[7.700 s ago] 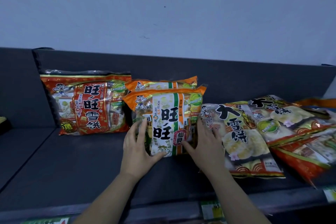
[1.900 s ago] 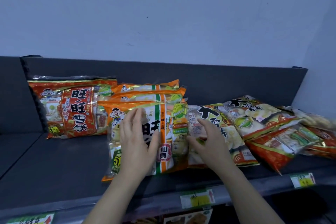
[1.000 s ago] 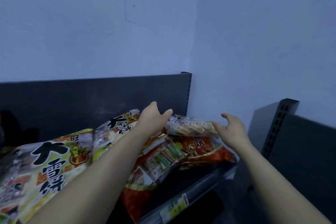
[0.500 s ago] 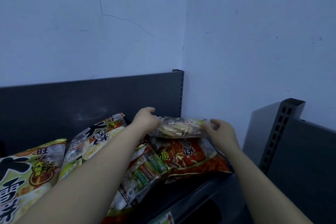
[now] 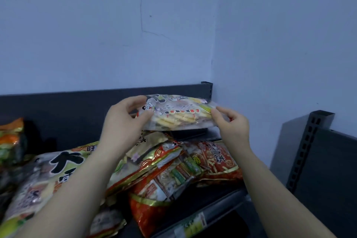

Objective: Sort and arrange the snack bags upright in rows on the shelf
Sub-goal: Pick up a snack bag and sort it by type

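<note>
You hold the pale, clear-plastic snack bag of crackers (image 5: pixel 179 115) only by its ends, so I judge the slack film could slip free and drop onto the red and gold foil bags (image 5: pixel 193 166) heaped flat below. Your left hand (image 5: pixel 123 123) curls round one end and your right hand (image 5: pixel 231 127) pinches the other. The bag spans level between your fingers (image 5: pixel 131 102), above the right end of the dark grey metal shelf (image 5: pixel 228 199).

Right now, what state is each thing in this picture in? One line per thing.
clear snack bag, held in the air above the pile, roughly level
left grip, holds the bag's left end
right grip, holds its right end
red bags, lying flat, overlapping
large yellow bag, lying flat
</note>
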`<state>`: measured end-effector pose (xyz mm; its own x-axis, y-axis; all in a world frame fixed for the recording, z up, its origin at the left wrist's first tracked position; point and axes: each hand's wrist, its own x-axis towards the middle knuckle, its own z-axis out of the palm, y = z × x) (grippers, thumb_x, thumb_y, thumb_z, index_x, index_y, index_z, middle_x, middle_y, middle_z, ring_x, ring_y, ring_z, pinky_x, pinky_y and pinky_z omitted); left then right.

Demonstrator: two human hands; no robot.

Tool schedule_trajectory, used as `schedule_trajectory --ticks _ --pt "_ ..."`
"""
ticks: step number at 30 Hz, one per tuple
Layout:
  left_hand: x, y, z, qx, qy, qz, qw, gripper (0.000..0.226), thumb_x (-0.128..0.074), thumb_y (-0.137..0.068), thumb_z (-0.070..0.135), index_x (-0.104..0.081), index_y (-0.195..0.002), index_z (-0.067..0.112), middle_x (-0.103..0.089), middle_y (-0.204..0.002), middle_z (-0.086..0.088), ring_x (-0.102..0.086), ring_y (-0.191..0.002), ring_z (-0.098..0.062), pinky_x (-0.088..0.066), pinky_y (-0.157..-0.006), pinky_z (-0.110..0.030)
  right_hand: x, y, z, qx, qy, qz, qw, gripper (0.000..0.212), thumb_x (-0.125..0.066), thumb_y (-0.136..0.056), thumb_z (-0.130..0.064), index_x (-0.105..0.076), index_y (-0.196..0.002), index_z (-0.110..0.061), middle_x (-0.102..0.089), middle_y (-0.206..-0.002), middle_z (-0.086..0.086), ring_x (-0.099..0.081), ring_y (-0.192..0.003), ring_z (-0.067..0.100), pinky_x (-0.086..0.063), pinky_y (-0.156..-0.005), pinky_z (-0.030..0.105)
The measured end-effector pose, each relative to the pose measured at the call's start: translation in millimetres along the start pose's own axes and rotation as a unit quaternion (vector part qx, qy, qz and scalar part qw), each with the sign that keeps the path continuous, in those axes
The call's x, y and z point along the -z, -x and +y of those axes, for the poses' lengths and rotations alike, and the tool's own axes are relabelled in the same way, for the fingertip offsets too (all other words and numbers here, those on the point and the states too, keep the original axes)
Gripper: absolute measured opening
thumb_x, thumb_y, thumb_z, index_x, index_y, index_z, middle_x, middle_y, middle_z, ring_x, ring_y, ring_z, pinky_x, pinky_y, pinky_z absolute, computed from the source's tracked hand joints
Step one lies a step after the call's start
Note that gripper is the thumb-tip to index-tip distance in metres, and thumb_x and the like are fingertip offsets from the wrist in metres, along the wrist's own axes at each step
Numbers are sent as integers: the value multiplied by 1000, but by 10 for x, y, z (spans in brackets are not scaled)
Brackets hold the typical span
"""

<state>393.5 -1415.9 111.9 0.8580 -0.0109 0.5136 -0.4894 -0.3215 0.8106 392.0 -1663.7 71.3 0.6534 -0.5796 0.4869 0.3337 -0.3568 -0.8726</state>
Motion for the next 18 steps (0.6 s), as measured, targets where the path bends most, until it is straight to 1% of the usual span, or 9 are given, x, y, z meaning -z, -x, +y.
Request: schedule_trajectory --ticks 2,5,7,9,11,13,15,17,18 --pt "194 203 -146 27 -15 11 999 33 -70 -89 22 -67 -121 25 -64 -122 14 -61 -108 -10 -49 -94 -33 -188 146 18 -25 -22 -23 999 36 -75 -84 -32 -72 -113 -10 -71 -111 -2 -63 -107 11 -52 -93 31" --pt "432 453 -427 63 -26 5 998 29 -73 -86 22 -69 -115 24 -70 -110 9 -67 -96 -18 -53 -85 -38 -483 338 92 -84 -57 -60 993 36 -77 -82 -36 -72 -110 -15 -71 -109 -4 -64 -105 13 -54 -92 36" --pt "587 533 -603 93 -29 -11 995 33 -75 -84 25 -68 -116 21 -70 -105 8 -68 -94 -16 -53 -90 -39 -656 413 107 -106 -37 -81 990 31 -77 -81 -36 -72 -103 -16 -69 -106 -5 -63 -104 14 -53 -90 35" --pt "740 574 -737 129 -13 -12 992 39 -78 -78 41 -66 -112 25 -69 -99 7 -68 -91 -18 -54 -89 -45 -779 468 88 -111 -10 -85 990 25 -78 -80 -36 -71 -90 -15 -69 -96 -5 -63 -98 16 -51 -79 31" --pt "862 579 -862 145 -32 1 989 45 -75 -71 56 -62 -105 29 -69 -97 8 -68 -89 -21 -55 -80 -45 -846 512 38 -97 17 -72 993 26 -78 -78 -39 -69 -82 -15 -67 -89 -2 -63 -89 18 -46 -68 29" --pt "950 567 -911 163 -72 7 984 42 -72 -78 53 -61 -107 25 -67 -97 8 -67 -88 -20 -53 -73 -41 -877 535 3 -74 50 -55 994 29 -76 -77 -42 -67 -93 -20 -63 -106 1 -59 -95 16 -43 -74 28" --pt "998 564 -907 182 -100 -5 978 41 -70 -80 54 -61 -101 21 -65 -95 7 -66 -87 -21 -54 -75 -41 -869 552 -44 -52 73 -51 995 38 -73 -81 -39 -63 -114 -23 -53 -123 1 -52 -104 13 -42 -86 30" --pt "1018 559 -922 218 -91 -48 970 60 -68 -69 70 -63 -93 16 -69 -91 -1 -68 -87 -26 -56 -83 -45 -851 558 -74 -36 87 -70 993 43 -71 -84 -37 -62 -122 -21 -55 -126 -1 -52 -110 14 -46 -94 36" --pt "1014 566 -925 235 -73 -70 967 73 -66 -62 77 -65 -95 12 -71 -90 -8 -69 -86 -29 -57 -84 -47 -843 563 -93 -34 90 -86 992 43 -71 -85 -36 -63 -123 -18 -58 -124 -1 -54 -111 15 -47 -96 38"
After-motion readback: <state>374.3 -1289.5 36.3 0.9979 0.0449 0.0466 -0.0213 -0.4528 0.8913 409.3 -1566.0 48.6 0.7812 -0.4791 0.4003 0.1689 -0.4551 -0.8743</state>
